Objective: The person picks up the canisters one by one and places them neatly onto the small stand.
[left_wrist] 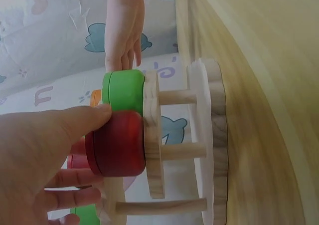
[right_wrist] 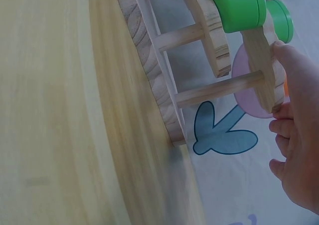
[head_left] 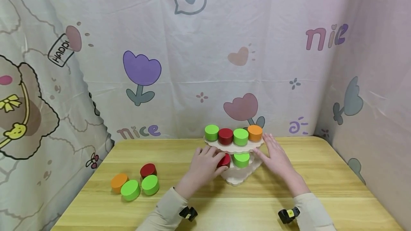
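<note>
A tiered wooden stand (head_left: 237,180) with scalloped edges holds round, lidded-looking pieces. My left hand (head_left: 203,167) grips a red round piece (left_wrist: 119,144) on the lower shelf, thumb in front and fingers behind. Beside that piece sits a green round piece (head_left: 241,160). My right hand (head_left: 278,158) holds the right end of the upper shelf (right_wrist: 266,70), thumb at its front edge and fingers round its end. Along that shelf stand a green piece (head_left: 211,133), a red piece (head_left: 225,137), another green piece (head_left: 240,137) and an orange piece (head_left: 255,133).
At the left of the wooden table (head_left: 257,209) lies a loose cluster: an orange piece (head_left: 119,183), a red piece (head_left: 148,170) and two green pieces, the nearer one (head_left: 130,190) touching the orange. A printed cloth (head_left: 192,63) hangs behind the table.
</note>
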Available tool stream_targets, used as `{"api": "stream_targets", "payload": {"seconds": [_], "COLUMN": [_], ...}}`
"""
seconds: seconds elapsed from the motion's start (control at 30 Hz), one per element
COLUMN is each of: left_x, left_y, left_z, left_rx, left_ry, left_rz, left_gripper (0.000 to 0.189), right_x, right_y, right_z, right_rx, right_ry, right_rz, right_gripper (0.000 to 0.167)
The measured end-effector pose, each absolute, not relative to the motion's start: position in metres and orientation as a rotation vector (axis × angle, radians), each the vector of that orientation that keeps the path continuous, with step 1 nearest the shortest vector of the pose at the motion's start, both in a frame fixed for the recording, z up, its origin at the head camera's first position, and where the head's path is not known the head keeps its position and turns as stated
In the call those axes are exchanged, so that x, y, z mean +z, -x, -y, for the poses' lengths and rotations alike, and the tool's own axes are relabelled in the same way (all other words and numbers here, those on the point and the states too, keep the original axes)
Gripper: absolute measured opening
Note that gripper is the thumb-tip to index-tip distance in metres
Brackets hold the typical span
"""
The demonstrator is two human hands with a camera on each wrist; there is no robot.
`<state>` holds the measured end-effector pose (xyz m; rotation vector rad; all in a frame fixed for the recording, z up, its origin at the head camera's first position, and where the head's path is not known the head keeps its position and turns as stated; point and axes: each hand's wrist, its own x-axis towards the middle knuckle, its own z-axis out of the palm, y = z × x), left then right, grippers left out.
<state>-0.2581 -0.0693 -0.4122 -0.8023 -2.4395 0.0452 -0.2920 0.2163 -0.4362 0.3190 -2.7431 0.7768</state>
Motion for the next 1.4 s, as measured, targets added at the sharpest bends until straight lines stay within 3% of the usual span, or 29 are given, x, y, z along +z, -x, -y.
{"api": "stream_targets", "payload": {"seconds": [0.47, 0.77, 1.03, 1.4], "left_x": [-0.420, -0.422, -0.421, -0.422], "left_y": [0.260, 0.259, 0.251, 0.228], "left_z": [0.055, 0.054, 0.073, 0.110], "left_rx": [-0.016, -0.039, -0.113, -0.063], "left_ry": [0.713, 0.689, 0.687, 0.662], "left_rz": [2.389, 2.387, 2.329, 2.311], "left_gripper": [0.035, 0.043, 0.036, 0.045], "right_x": [-0.436, -0.435, -0.435, -0.436], "right_y": [0.293, 0.293, 0.294, 0.293], "right_z": [-0.217, -0.217, -0.217, -0.218], "right_rx": [0.773, 0.774, 0.768, 0.766], "right_ry": [-0.324, -0.326, -0.327, -0.331], "right_rz": [2.746, 2.748, 2.752, 2.750], "right_gripper": [0.088, 0.087, 0.087, 0.088]}}
